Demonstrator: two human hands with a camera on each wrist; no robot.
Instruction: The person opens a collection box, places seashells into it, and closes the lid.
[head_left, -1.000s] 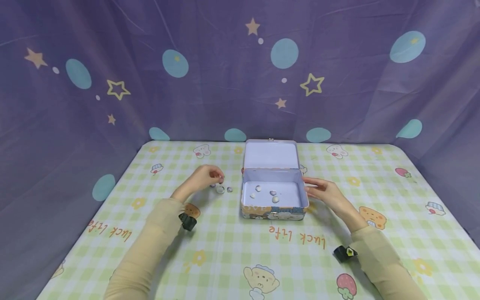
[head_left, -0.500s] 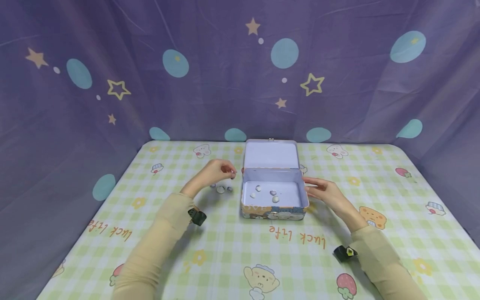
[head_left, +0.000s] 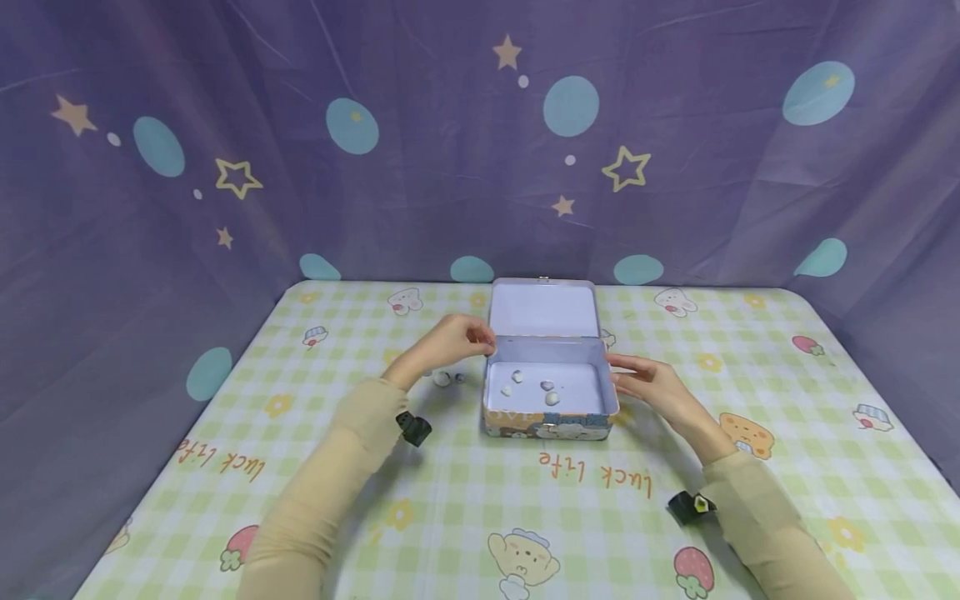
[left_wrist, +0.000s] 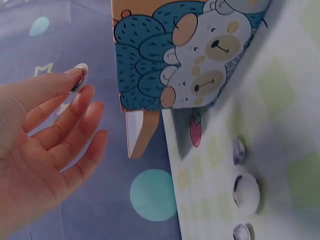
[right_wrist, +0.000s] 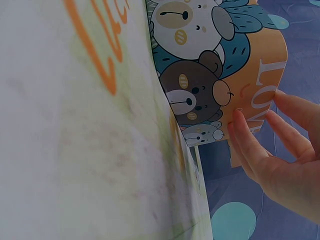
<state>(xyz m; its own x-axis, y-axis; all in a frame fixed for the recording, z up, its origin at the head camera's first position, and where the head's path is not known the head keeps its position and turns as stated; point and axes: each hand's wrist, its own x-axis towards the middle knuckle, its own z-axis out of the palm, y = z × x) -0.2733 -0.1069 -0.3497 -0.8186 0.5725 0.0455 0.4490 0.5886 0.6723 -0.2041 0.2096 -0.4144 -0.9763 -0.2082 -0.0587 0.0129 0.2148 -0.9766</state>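
Note:
My left hand (head_left: 456,340) is by the left rim of an open tin box (head_left: 550,425). Between thumb and fingertips it pinches a small seashell (left_wrist: 80,77), plain in the left wrist view. Inside the box lie several small shells, among them a pale shell (head_left: 552,399) and a purplish shell (head_left: 547,386). Left of the box, on the cloth, sit a white shell (left_wrist: 246,194) and two smaller shells, one a purplish shell (left_wrist: 239,151). My right hand (head_left: 651,389) touches the box's right side with extended fingers; the right wrist view shows fingertips against the printed wall.
The box lid (head_left: 543,309) stands raised at the back. A checked tablecloth (head_left: 457,517) with cartoon prints covers the table. Behind it hangs a purple curtain (head_left: 450,208). Both forearms wear dark wrist devices, such as the left wrist device (head_left: 414,428).
My left hand has lifted from the loose shells and moved right to the box's left rim, carrying a shell. The right hand and the box stay where they were.

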